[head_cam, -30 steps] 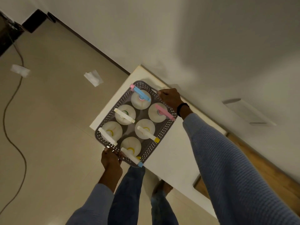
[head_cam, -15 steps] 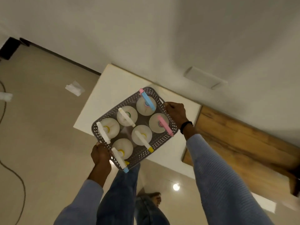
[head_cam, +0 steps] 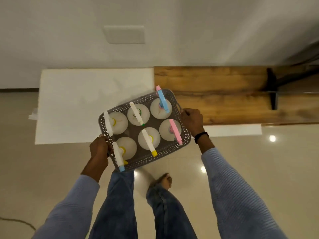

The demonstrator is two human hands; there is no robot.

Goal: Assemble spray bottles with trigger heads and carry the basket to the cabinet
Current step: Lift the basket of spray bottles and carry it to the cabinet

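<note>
A grey perforated basket (head_cam: 184, 135) is held in the air above the floor, in front of the white table (head_cam: 72, 104). Several white spray bottles stand upright in it, each with a trigger head on top: a blue-and-pink head (head_cam: 162, 98), a pink head (head_cam: 175, 131), a yellow-tipped head (head_cam: 149, 143), and white ones. My left hand (head_cam: 99, 147) grips the basket's left handle. My right hand (head_cam: 192, 119), with a black wristband, grips the right handle.
A wooden surface (head_cam: 215, 94) runs along the wall to the right of the white table. The floor is glossy tile. My legs in jeans and a bare foot (head_cam: 164, 180) are below the basket. A dark cable (head_cam: 19, 221) lies at the lower left.
The view has swung to the right, so the table now lies square ahead and the wooden surface has come into view. The basket stays held in both hands, off the table.
</note>
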